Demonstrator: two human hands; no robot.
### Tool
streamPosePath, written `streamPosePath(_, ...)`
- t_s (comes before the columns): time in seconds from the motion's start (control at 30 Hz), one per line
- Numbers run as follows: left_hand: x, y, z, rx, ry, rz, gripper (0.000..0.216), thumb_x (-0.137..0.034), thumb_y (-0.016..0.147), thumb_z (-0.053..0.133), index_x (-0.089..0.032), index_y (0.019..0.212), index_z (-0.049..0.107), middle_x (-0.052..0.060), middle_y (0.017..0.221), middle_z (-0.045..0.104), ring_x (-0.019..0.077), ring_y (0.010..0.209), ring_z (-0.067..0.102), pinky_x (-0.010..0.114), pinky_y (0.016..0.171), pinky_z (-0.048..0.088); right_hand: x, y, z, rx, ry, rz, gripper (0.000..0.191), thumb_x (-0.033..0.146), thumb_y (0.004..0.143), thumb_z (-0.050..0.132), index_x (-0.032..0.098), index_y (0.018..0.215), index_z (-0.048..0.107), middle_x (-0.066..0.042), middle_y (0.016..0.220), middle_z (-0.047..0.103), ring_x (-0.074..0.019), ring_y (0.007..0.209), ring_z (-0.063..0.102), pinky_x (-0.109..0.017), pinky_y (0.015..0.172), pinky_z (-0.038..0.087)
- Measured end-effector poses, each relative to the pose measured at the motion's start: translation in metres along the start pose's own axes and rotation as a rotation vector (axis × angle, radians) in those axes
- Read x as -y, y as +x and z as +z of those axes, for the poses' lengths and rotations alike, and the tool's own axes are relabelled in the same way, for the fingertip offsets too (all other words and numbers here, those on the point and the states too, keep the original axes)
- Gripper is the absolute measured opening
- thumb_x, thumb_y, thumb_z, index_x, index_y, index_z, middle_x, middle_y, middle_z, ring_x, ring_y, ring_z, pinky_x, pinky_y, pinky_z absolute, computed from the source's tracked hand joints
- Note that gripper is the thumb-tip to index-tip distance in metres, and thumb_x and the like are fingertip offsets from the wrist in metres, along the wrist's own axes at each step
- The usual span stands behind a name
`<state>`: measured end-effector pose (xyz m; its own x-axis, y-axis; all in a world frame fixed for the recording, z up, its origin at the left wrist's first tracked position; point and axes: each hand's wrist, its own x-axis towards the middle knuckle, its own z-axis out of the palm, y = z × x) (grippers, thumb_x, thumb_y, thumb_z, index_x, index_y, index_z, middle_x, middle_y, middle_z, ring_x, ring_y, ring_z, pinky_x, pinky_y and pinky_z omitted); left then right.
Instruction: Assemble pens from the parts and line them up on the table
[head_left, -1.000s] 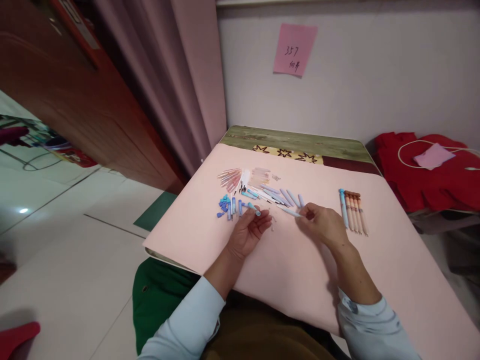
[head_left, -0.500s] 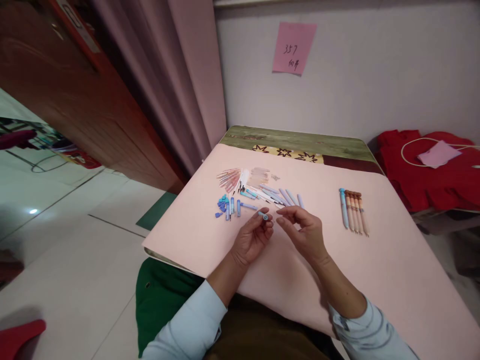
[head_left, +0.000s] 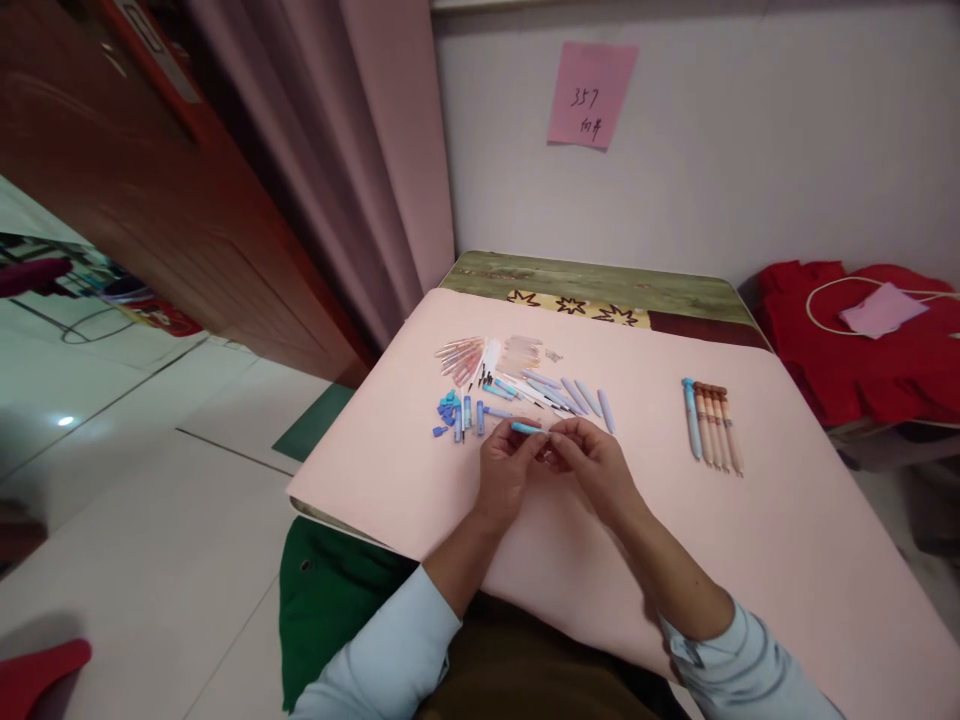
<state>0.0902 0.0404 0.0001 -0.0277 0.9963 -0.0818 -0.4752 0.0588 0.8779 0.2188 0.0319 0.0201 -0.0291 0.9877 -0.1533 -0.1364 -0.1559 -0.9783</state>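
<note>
A short light-blue pen barrel piece (head_left: 528, 428) lies nearly level between my hands. My left hand (head_left: 505, 470) is closed, pinching it between thumb and fingers. At the barrel's right end, the thumb and fingertips of my right hand (head_left: 601, 468) are pressed together; whatever small part they hold is hidden. Just beyond my hands are light-blue and lilac pen barrels (head_left: 587, 397) and white refills with dark tips (head_left: 517, 390). Left of them stand blue printed tube pieces (head_left: 480, 418) and a little heap of blue clips (head_left: 448, 408).
Pinkish clear parts (head_left: 459, 358), pale clear tubes (head_left: 523, 350) and tiny metal springs (head_left: 553, 355) lie farther back. Several whole pens (head_left: 709, 425) line up at the right on the pink-covered table (head_left: 795, 560). A red cloth-covered seat (head_left: 810, 350) stands beyond the right edge.
My hands have come together, the right moving left to meet the barrel piece. That piece has turned from pointing towards me to lying crosswise.
</note>
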Motion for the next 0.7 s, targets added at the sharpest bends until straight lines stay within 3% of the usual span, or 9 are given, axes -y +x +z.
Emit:
streamPosePath(0.17,-0.004,-0.006,0.003,-0.054,0.181,0.183,0.014,-0.021,0.071,0.081,-0.019,0.084,0.075,0.003,0.083,0.071,0.0154,0.077,0.064,0.025,0.075,0.050,-0.007,0.005,0.002,0.050,0.292,0.220,0.034,0.042,0.068,0.082,0.018,0.087,0.068,-0.001,0.076,0.067,-0.0103,0.061,0.059,-0.024,0.060,0.052)
streamPosePath(0.47,-0.014,-0.017,0.003,-0.051,0.310,0.257,0.021,-0.020,0.070,0.081,-0.025,0.090,0.078,0.004,0.089,0.070,0.0177,0.084,0.063,0.026,0.086,0.048,-0.007,0.007,0.000,0.129,0.350,0.277,0.024,0.032,0.069,0.080,0.018,0.086,0.072,-0.004,0.082,0.070,-0.0116,0.067,0.061,-0.022,0.059,0.052)
streamPosePath(0.7,-0.001,-0.012,-0.004,-0.103,0.306,0.305,0.047,-0.024,0.074,0.079,-0.027,0.118,0.065,0.000,0.086,0.066,0.0123,0.073,0.060,0.023,0.076,0.049,-0.007,0.007,-0.005,0.174,0.337,0.280,0.028,0.032,0.067,0.084,0.017,0.087,0.073,-0.001,0.079,0.067,-0.0075,0.063,0.058,-0.018,0.058,0.049)
